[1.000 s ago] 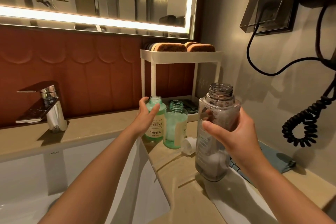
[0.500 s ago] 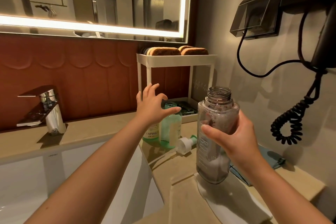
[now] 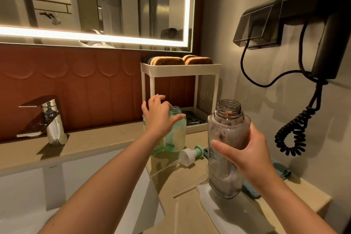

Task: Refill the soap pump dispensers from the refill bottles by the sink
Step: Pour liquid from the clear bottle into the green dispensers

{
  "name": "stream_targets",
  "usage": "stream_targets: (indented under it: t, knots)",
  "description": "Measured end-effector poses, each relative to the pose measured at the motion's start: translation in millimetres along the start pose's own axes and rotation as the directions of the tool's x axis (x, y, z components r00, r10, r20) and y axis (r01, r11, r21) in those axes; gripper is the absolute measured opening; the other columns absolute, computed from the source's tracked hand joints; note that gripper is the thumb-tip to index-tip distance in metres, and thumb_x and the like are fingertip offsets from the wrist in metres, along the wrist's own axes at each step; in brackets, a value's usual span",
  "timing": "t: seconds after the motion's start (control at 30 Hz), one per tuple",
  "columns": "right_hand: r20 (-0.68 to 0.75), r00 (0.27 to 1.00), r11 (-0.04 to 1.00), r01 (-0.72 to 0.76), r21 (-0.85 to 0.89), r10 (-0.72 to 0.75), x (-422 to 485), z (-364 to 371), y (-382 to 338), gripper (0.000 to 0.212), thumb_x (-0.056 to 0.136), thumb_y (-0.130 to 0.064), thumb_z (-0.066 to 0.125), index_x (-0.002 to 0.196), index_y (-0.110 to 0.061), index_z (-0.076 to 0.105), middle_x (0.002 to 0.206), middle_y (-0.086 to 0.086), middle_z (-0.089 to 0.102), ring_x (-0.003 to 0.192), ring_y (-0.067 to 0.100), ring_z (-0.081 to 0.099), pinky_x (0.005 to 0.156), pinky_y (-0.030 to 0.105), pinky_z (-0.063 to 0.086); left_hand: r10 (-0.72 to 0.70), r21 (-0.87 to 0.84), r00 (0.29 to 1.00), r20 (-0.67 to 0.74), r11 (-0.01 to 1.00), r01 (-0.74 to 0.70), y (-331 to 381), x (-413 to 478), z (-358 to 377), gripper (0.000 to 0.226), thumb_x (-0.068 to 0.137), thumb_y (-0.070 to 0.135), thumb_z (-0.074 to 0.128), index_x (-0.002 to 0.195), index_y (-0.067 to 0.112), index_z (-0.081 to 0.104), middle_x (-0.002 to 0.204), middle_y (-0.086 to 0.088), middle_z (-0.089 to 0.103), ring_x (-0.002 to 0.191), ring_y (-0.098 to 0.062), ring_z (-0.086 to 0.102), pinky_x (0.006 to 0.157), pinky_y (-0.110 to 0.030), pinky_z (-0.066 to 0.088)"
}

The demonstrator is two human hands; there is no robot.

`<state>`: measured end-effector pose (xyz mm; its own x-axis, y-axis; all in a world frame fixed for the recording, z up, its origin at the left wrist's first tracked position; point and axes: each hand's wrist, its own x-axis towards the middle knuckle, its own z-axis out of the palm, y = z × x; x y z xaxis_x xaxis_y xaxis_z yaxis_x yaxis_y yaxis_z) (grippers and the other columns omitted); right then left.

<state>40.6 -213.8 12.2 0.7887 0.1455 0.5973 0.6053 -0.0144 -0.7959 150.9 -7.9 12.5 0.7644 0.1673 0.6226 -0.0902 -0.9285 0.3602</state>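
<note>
Gripping the clear refill bottle (image 3: pixel 227 150) mid-body above the desk (image 3: pixel 106 138), the right hand (image 3: pixel 245 156) holds something rigid, probably slick; the left hand (image 3: pixel 159 119) hovers open beside the green dispenser (image 3: pixel 175 133)

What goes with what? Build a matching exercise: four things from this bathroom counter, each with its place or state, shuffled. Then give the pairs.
Things
1. clear bottle
2. green bottle
3. pump head
4. sponges

Places or states
A. lying on its side on the counter
B. on the rack's top shelf
C. gripped by the right hand
D. open-necked, standing under the left hand

Pairs: 1-C, 2-D, 3-A, 4-B
</note>
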Motion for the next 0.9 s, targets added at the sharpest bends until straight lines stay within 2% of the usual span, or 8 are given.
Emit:
stream_targets:
  t: [0.03, 0.13, 0.33, 0.5, 0.6, 0.73, 0.8, 0.9]
  knots:
    - [0.002, 1.000, 1.000, 0.005, -0.001, -0.005, 0.0, -0.3, -0.4, 0.062, 0.048, -0.031, 0.091, 0.099, -0.031, 0.056, 0.093, -0.024, 0.068, 0.089, -0.003, 0.064, 0.066, 0.010, 0.050, 0.002, -0.020, 1.000, -0.028, 1.000, -0.003, 2.2, 1.2, -4.4, 0.049, 0.077, 0.059, 0.059, 0.106, 0.020, 0.063, 0.144, 0.000, 0.036, 0.138, -0.019, 0.018, 0.114, -0.047, 0.003]
    - [-0.004, 1.000, 1.000, 0.015, 0.012, -0.015, 0.0, -3.0, -6.9, 0.063, 0.043, -0.042, 0.079, 0.100, -0.030, 0.057, 0.096, -0.021, 0.068, 0.089, -0.001, 0.065, 0.066, 0.011, 0.050, 0.035, -0.044, 0.995, -0.089, 0.998, -0.039, 11.6, 5.5, -25.8, 0.049, 0.077, 0.059, 0.060, 0.106, 0.020, 0.063, 0.142, 0.000, 0.038, 0.137, -0.019, 0.020, 0.114, -0.047, 0.002]
    - [-0.012, 0.999, 0.999, 0.033, 0.010, -0.033, -4.1, -3.9, -18.5, 0.064, 0.042, -0.044, 0.077, 0.101, -0.031, 0.056, 0.096, -0.019, 0.068, 0.089, 0.001, 0.066, 0.065, 0.011, 0.051, 0.153, -0.063, 0.978, -0.141, 0.985, -0.163, 32.2, -4.6, -78.5, 0.048, 0.075, 0.059, 0.061, 0.102, 0.020, 0.065, 0.137, 0.002, 0.043, 0.134, -0.016, 0.025, 0.113, -0.044, -0.001]
    - [-0.018, 1.000, 1.000, 0.023, 0.021, -0.022, -19.5, -1.5, -29.1, 0.061, 0.044, -0.032, 0.083, 0.099, -0.029, 0.056, 0.092, -0.021, 0.069, 0.087, -0.001, 0.066, 0.064, 0.012, 0.051, 0.199, -0.117, 0.976, -0.083, 0.971, -0.208, 41.0, -41.4, -112.0, 0.045, 0.075, 0.058, 0.062, 0.101, 0.021, 0.065, 0.134, 0.005, 0.046, 0.132, -0.012, 0.028, 0.113, -0.042, 0.000]
    - [-0.037, 0.999, 1.000, 0.011, 0.016, -0.011, -34.6, -0.1, -32.3, 0.061, 0.044, -0.037, 0.082, 0.099, -0.032, 0.056, 0.093, -0.022, 0.068, 0.088, -0.001, 0.066, 0.064, 0.011, 0.050, 0.184, -0.198, 0.983, -0.009, 0.963, -0.182, 39.8, -71.1, -126.3, 0.044, 0.073, 0.058, 0.062, 0.100, 0.023, 0.065, 0.130, 0.007, 0.049, 0.128, -0.010, 0.033, 0.112, -0.041, 0.007]
    - [-0.044, 0.999, 1.000, -0.004, -0.010, 0.004, -54.8, 0.1, -39.5, 0.059, 0.050, -0.027, 0.089, 0.098, -0.032, 0.055, 0.091, -0.020, 0.069, 0.088, -0.003, 0.065, 0.065, 0.010, 0.051, 0.206, -0.274, 0.977, 0.060, 0.944, -0.182, 39.7, -110.5, -142.6, 0.041, 0.072, 0.055, 0.064, 0.098, 0.023, 0.064, 0.124, 0.009, 0.052, 0.120, -0.006, 0.038, 0.111, -0.045, 0.019]
    - [-0.043, 0.999, 1.000, -0.013, -0.017, 0.012, -63.1, -0.6, -41.7, 0.054, 0.049, -0.027, 0.079, 0.097, -0.031, 0.055, 0.089, -0.012, 0.069, 0.087, -0.004, 0.065, 0.066, 0.010, 0.051, 0.222, -0.293, 0.972, 0.074, 0.937, -0.191, 39.4, -127.7, -147.2, 0.042, 0.070, 0.056, 0.064, 0.097, 0.025, 0.063, 0.123, 0.010, 0.051, 0.119, -0.004, 0.037, 0.113, -0.043, 0.017]
    - [-0.019, 0.999, 0.999, -0.031, -0.034, 0.030, -77.5, 1.3, -46.9, 0.053, 0.050, -0.026, 0.076, 0.097, -0.030, 0.054, 0.094, -0.012, 0.066, 0.085, -0.007, 0.064, 0.066, 0.008, 0.049, 0.259, -0.279, 0.961, 0.101, 0.934, -0.222, 38.3, -154.0, -149.9, 0.039, 0.068, 0.057, 0.062, 0.095, 0.030, 0.059, 0.123, 0.013, 0.050, 0.119, -0.001, 0.034, 0.112, -0.030, 0.005]
